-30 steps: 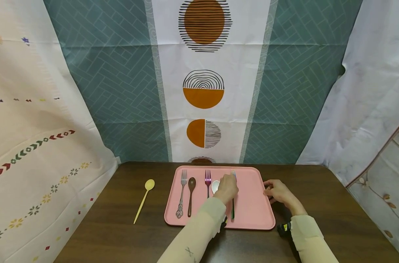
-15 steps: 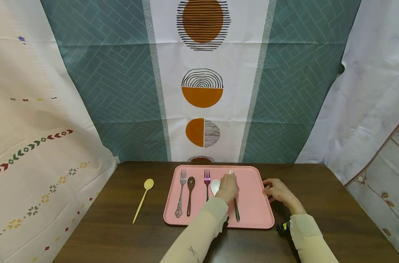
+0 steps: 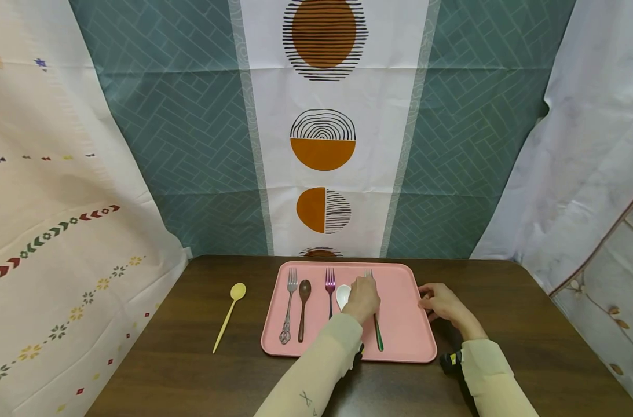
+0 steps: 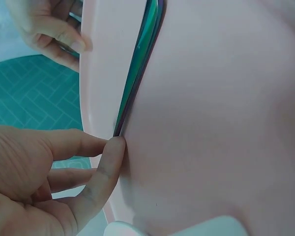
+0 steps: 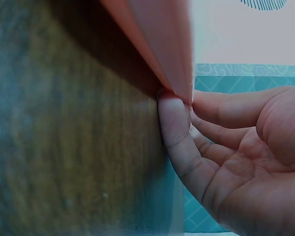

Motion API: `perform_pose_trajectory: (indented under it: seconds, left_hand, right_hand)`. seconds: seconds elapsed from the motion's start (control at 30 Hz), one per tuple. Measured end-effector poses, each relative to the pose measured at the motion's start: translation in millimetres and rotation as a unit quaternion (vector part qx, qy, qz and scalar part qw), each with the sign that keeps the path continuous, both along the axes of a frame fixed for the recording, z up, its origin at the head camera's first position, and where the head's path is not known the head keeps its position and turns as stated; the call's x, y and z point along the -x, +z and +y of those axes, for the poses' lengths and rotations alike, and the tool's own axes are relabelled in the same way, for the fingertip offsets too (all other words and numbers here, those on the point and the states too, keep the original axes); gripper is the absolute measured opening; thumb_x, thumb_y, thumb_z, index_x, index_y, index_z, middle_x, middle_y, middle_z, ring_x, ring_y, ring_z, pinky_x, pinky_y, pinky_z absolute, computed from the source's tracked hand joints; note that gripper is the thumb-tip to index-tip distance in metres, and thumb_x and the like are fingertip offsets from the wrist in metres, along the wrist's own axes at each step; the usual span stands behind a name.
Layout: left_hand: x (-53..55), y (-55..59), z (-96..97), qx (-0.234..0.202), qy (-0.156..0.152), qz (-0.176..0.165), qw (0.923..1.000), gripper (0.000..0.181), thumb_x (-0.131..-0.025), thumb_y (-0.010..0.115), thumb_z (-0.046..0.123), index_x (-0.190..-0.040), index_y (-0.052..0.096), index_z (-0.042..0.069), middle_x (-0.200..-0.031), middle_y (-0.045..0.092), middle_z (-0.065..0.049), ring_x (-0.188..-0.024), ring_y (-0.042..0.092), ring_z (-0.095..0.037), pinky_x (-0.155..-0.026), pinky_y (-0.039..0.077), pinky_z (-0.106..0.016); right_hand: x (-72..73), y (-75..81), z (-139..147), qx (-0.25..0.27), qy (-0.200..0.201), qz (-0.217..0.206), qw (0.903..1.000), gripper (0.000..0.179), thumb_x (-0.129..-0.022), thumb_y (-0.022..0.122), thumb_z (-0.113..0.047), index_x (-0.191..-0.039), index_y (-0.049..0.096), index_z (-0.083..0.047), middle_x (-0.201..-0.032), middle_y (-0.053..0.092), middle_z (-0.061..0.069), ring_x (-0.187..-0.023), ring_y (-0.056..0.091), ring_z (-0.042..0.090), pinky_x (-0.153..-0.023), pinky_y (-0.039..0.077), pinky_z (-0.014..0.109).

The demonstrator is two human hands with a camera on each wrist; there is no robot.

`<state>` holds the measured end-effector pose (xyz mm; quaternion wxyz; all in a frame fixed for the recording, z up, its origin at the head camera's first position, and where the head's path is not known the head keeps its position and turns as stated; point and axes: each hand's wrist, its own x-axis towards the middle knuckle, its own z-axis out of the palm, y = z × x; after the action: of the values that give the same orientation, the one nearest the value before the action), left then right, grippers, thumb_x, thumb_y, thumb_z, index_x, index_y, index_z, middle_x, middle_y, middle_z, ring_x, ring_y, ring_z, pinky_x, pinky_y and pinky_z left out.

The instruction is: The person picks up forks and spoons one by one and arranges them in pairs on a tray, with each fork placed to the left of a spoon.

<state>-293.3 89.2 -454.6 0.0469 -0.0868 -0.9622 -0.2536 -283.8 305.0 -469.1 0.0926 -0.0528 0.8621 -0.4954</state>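
Observation:
My left hand (image 3: 362, 298) is over the right half of a pink tray (image 3: 405, 324). Between thumb and forefinger it pinches a fork (image 3: 379, 333) with a shiny green handle. In the left wrist view the fork's handle (image 4: 137, 69) slants up from the fingertips, close over the tray. Its tines peek out beyond the hand in the head view. At the tray's right edge is my right hand (image 3: 443, 302). Seen from the right wrist, the thumb and fingers of that hand (image 5: 231, 147) pinch the tray's rim (image 5: 179, 73).
On the tray, left to right, lie an ornate silver fork (image 3: 288, 310), a dark brown spoon (image 3: 303, 307), a purple fork (image 3: 330, 284) and a white spoon (image 3: 343, 294), partly hidden by my left hand. A yellow spoon (image 3: 230, 313) lies on the wooden table (image 3: 191, 382), left of the tray.
The handle end of the green-handled fork has swung to the right, so the fork now slants. My left hand has shifted slightly right; the right hand stays at the tray's edge.

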Motion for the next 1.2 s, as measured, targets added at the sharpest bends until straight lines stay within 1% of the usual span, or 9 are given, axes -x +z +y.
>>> perform_pose_trajectory:
  seconds: [0.33,0.57,0.77,0.83,0.9,0.97,1.03,1.1,1.2]
  left_hand:
    - [-3.8,5.9,-2.7,-0.002,-0.009,-0.019,0.9998,0.009,-0.088,0.075,0.001,-0.082,0.070,-0.003,-0.076,0.068,-0.015,-0.064,0.067,-0.021,-0.054,0.053,-0.030]
    - [-2.4,9.1,-6.2,0.005,-0.029,0.013,0.9995,0.016,-0.089,0.074,0.002,-0.074,0.067,0.002,-0.076,0.069,-0.012,-0.064,0.064,-0.018,-0.055,0.052,-0.030]
    - [1.4,14.0,-26.1,-0.034,-0.028,-0.009,0.9990,0.034,-0.091,0.072,0.004,-0.063,0.055,0.009,-0.061,0.049,0.000,-0.056,0.047,-0.014,-0.049,0.040,-0.028]
    - [3.2,15.7,-34.1,-0.054,-0.033,-0.009,0.9980,0.025,-0.093,0.072,0.005,-0.069,0.065,0.006,-0.062,0.050,0.001,-0.055,0.044,-0.012,-0.048,0.037,-0.026]
    - [4.5,17.9,-41.5,-0.075,-0.042,-0.011,0.9962,0.012,-0.095,0.070,0.007,-0.085,0.076,0.002,-0.071,0.059,0.000,-0.053,0.042,-0.010,-0.046,0.034,-0.023]
    - [5.2,19.7,-48.1,-0.086,-0.054,-0.003,0.9948,0.015,-0.096,0.070,0.008,-0.104,0.080,0.002,-0.087,0.071,-0.004,-0.053,0.043,-0.008,-0.045,0.034,-0.021]
    - [4.7,21.7,-54.7,-0.088,-0.063,-0.005,0.9941,0.023,-0.097,0.068,0.009,-0.116,0.078,0.000,-0.101,0.074,-0.008,-0.052,0.044,-0.007,-0.045,0.034,-0.021]
    - [3.9,23.1,-61.2,-0.082,-0.068,0.000,0.9943,0.025,-0.097,0.068,0.010,-0.119,0.077,0.001,-0.107,0.076,-0.009,-0.055,0.047,-0.006,-0.048,0.037,-0.021]
    - [2.9,24.7,-71.3,-0.076,-0.066,0.006,0.9949,0.026,-0.098,0.066,0.012,-0.121,0.077,0.004,-0.102,0.077,-0.007,-0.056,0.050,-0.007,-0.051,0.038,-0.023]
  right_hand:
    - [1.4,-1.4,-0.1,0.005,0.003,-0.003,1.0000,0.046,-0.092,0.058,0.008,-0.132,0.046,0.026,-0.086,0.060,0.016,-0.071,0.063,0.021,-0.063,0.061,0.043]
    - [2.3,-1.6,-1.5,0.002,0.000,-0.001,1.0000,0.045,-0.092,0.058,0.009,-0.132,0.047,0.025,-0.086,0.060,0.016,-0.070,0.064,0.021,-0.063,0.061,0.043]
    - [2.7,-0.7,-3.3,0.002,0.007,0.000,1.0000,0.045,-0.093,0.058,0.008,-0.132,0.047,0.025,-0.086,0.061,0.016,-0.070,0.065,0.022,-0.064,0.062,0.043]
    - [2.6,-0.6,-2.8,0.000,0.004,-0.001,1.0000,0.045,-0.092,0.058,0.008,-0.133,0.047,0.025,-0.085,0.061,0.016,-0.070,0.065,0.022,-0.064,0.062,0.043]
    - [2.3,-0.6,-2.1,-0.003,0.000,0.000,1.0000,0.045,-0.092,0.058,0.008,-0.133,0.047,0.025,-0.085,0.060,0.016,-0.070,0.065,0.022,-0.064,0.062,0.043]
    - [1.8,-1.0,-1.4,-0.005,-0.001,0.000,1.0000,0.045,-0.092,0.058,0.008,-0.133,0.047,0.025,-0.085,0.060,0.016,-0.071,0.065,0.022,-0.064,0.062,0.043]
    - [1.4,-1.7,-1.0,-0.003,0.000,-0.001,1.0000,0.045,-0.093,0.058,0.008,-0.133,0.047,0.025,-0.086,0.060,0.016,-0.072,0.064,0.022,-0.064,0.062,0.043]
    - [1.0,-2.1,-0.8,-0.003,0.002,-0.001,1.0000,0.045,-0.093,0.058,0.007,-0.133,0.046,0.025,-0.087,0.060,0.016,-0.072,0.064,0.022,-0.064,0.062,0.043]
    - [1.2,-2.8,-0.7,-0.003,0.001,0.000,1.0000,0.045,-0.093,0.058,0.007,-0.133,0.047,0.025,-0.086,0.060,0.016,-0.072,0.064,0.022,-0.064,0.062,0.044]
